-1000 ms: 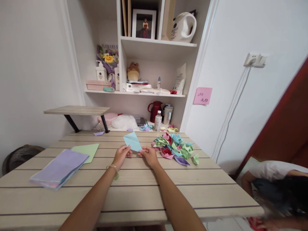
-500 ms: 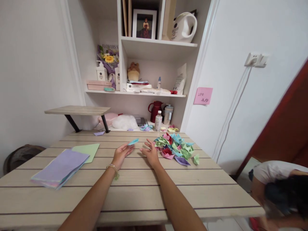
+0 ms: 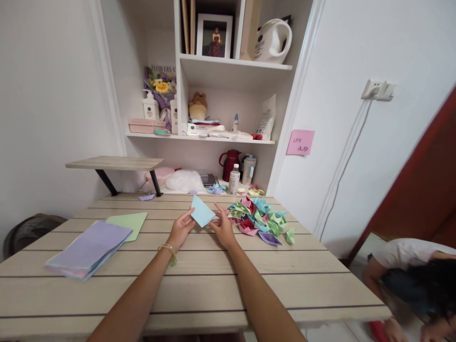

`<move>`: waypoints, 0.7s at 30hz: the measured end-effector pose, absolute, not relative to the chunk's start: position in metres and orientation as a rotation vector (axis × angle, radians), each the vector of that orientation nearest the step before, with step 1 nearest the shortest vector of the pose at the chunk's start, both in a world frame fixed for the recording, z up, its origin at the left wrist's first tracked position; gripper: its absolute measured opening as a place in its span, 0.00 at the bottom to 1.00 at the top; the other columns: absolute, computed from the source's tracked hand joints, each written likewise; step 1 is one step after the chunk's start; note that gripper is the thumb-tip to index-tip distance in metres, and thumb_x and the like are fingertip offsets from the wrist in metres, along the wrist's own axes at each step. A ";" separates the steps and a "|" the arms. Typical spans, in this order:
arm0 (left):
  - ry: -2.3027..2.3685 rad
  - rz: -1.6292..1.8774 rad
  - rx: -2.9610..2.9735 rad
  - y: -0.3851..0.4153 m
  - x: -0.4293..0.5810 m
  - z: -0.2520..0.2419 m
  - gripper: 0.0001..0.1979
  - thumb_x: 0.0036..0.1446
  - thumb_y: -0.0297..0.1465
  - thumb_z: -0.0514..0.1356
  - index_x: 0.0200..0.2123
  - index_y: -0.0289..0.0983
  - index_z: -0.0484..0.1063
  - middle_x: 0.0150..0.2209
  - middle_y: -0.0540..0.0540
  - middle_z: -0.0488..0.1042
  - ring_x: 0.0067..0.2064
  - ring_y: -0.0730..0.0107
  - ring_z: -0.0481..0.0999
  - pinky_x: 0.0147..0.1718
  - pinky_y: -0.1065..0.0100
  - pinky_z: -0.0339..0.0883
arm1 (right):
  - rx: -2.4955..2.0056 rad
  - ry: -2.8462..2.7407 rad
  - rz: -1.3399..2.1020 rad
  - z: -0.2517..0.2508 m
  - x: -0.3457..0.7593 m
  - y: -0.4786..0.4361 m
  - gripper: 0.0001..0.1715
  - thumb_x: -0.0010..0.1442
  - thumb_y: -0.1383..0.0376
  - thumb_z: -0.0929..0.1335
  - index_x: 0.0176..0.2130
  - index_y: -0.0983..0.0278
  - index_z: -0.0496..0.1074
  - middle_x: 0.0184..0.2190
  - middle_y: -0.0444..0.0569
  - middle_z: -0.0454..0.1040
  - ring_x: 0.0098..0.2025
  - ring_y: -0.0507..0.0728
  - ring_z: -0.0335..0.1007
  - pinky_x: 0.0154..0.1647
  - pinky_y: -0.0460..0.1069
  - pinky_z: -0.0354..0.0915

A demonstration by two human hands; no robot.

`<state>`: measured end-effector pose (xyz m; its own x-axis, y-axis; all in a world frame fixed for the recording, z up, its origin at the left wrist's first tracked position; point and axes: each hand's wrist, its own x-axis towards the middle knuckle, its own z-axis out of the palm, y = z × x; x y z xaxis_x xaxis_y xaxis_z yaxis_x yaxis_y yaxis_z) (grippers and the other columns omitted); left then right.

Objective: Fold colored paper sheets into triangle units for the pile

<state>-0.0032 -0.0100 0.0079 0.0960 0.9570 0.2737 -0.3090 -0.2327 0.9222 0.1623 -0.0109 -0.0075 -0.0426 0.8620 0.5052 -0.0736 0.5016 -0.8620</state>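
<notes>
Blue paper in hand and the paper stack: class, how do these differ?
The blue paper is one small piece; the paper stack holds several larger sheets. The blue paper is held up by the left hand; the paper stack lies on the table. The paper stack's top is purple, unlike the blue paper. Both are coloured paper.

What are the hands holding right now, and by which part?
A light blue paper: the left hand holds its left corner; the right hand is at its right corner, its grip unclear.
</notes>
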 end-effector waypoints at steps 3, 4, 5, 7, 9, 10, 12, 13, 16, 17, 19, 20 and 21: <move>0.750 1.398 1.246 -0.009 -0.003 0.006 0.34 0.36 0.29 0.66 0.51 0.33 0.63 0.50 0.35 0.67 0.51 0.58 0.66 0.50 0.59 0.58 | -0.764 -1.445 0.845 -0.009 0.163 -0.009 0.36 0.44 0.69 0.68 0.53 0.58 0.59 0.47 0.50 0.67 0.30 0.51 0.68 0.30 0.47 0.66; 0.745 1.395 1.251 -0.009 -0.003 0.006 0.34 0.36 0.29 0.66 0.51 0.33 0.63 0.50 0.35 0.67 0.51 0.58 0.66 0.50 0.59 0.58 | -0.772 -1.467 0.831 -0.009 0.163 -0.009 0.33 0.44 0.69 0.68 0.51 0.59 0.62 0.46 0.50 0.68 0.30 0.51 0.68 0.31 0.47 0.66; 0.740 1.391 1.255 -0.008 -0.003 0.005 0.34 0.37 0.29 0.66 0.51 0.33 0.63 0.50 0.36 0.67 0.51 0.58 0.66 0.50 0.59 0.58 | -0.777 -1.488 0.822 -0.010 0.163 -0.009 0.29 0.44 0.68 0.68 0.48 0.60 0.66 0.45 0.50 0.69 0.31 0.52 0.68 0.31 0.48 0.66; 0.732 1.382 1.257 -0.008 -0.003 0.005 0.33 0.37 0.29 0.66 0.50 0.33 0.64 0.50 0.36 0.67 0.51 0.59 0.66 0.50 0.60 0.58 | -0.776 -1.505 0.832 -0.010 0.163 -0.008 0.22 0.44 0.67 0.68 0.43 0.62 0.70 0.43 0.50 0.70 0.32 0.53 0.68 0.33 0.49 0.66; 0.728 1.383 1.253 -0.008 -0.003 0.006 0.32 0.37 0.29 0.66 0.50 0.34 0.64 0.50 0.37 0.67 0.51 0.59 0.67 0.50 0.60 0.59 | -0.773 -1.478 0.867 -0.010 0.162 -0.008 0.20 0.44 0.65 0.68 0.40 0.62 0.72 0.42 0.50 0.71 0.32 0.54 0.68 0.33 0.50 0.66; 0.729 1.390 1.253 -0.009 -0.003 0.006 0.31 0.37 0.29 0.66 0.49 0.34 0.65 0.49 0.37 0.68 0.50 0.59 0.67 0.50 0.60 0.59 | -0.774 -1.449 0.889 -0.009 0.162 -0.009 0.19 0.44 0.64 0.69 0.40 0.63 0.72 0.42 0.51 0.71 0.32 0.54 0.69 0.33 0.50 0.66; 0.739 1.407 1.254 -0.010 -0.003 0.007 0.30 0.37 0.30 0.66 0.48 0.33 0.67 0.47 0.38 0.70 0.49 0.60 0.68 0.49 0.60 0.59 | -0.785 -1.380 0.936 -0.008 0.161 -0.009 0.18 0.43 0.62 0.70 0.37 0.63 0.73 0.43 0.52 0.71 0.32 0.55 0.69 0.33 0.51 0.66; 0.753 1.413 1.258 -0.011 -0.003 0.008 0.28 0.37 0.30 0.66 0.46 0.33 0.68 0.46 0.38 0.72 0.48 0.60 0.70 0.49 0.60 0.60 | -0.793 -1.344 0.963 -0.008 0.161 -0.010 0.17 0.43 0.60 0.70 0.36 0.64 0.74 0.43 0.52 0.71 0.32 0.55 0.69 0.32 0.50 0.66; 0.840 1.432 1.272 -0.012 -0.003 0.009 0.22 0.37 0.32 0.66 0.40 0.33 0.73 0.39 0.40 0.76 0.43 0.61 0.73 0.46 0.62 0.63 | -0.797 -1.258 1.074 -0.007 0.160 -0.012 0.19 0.42 0.56 0.71 0.32 0.65 0.74 0.33 0.50 0.75 0.31 0.56 0.69 0.32 0.50 0.65; 0.872 1.448 1.272 -0.012 -0.003 0.009 0.20 0.37 0.33 0.66 0.37 0.32 0.74 0.37 0.40 0.76 0.41 0.61 0.74 0.44 0.62 0.64 | -0.789 -1.238 1.110 -0.007 0.159 -0.012 0.19 0.41 0.55 0.71 0.31 0.66 0.73 0.29 0.49 0.75 0.30 0.55 0.69 0.32 0.49 0.65; 0.913 1.489 1.263 -0.011 -0.004 0.007 0.18 0.37 0.34 0.65 0.34 0.32 0.74 0.34 0.41 0.77 0.37 0.63 0.75 0.41 0.64 0.66 | -0.773 -1.211 1.160 -0.008 0.157 -0.013 0.20 0.39 0.56 0.72 0.30 0.66 0.73 0.25 0.47 0.74 0.28 0.54 0.69 0.32 0.48 0.65; 0.918 1.505 1.257 -0.010 -0.005 0.007 0.18 0.36 0.34 0.65 0.33 0.31 0.74 0.32 0.41 0.77 0.35 0.64 0.75 0.39 0.64 0.67 | -0.772 -1.203 1.173 -0.008 0.156 -0.013 0.20 0.38 0.56 0.73 0.29 0.66 0.72 0.25 0.46 0.74 0.27 0.53 0.69 0.31 0.48 0.65; 0.914 1.511 1.251 -0.010 -0.005 0.006 0.18 0.36 0.34 0.66 0.33 0.31 0.73 0.30 0.42 0.77 0.33 0.65 0.76 0.37 0.65 0.68 | -0.777 -1.200 1.181 -0.009 0.156 -0.013 0.19 0.37 0.56 0.73 0.28 0.67 0.72 0.25 0.46 0.74 0.27 0.53 0.68 0.31 0.48 0.64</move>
<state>-0.0054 -0.0097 0.0061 -0.0385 0.9595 0.2790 -0.1980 -0.2810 0.9391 0.1557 -0.0131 -0.0087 -0.0551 0.9583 0.2803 -0.2643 0.2567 -0.9297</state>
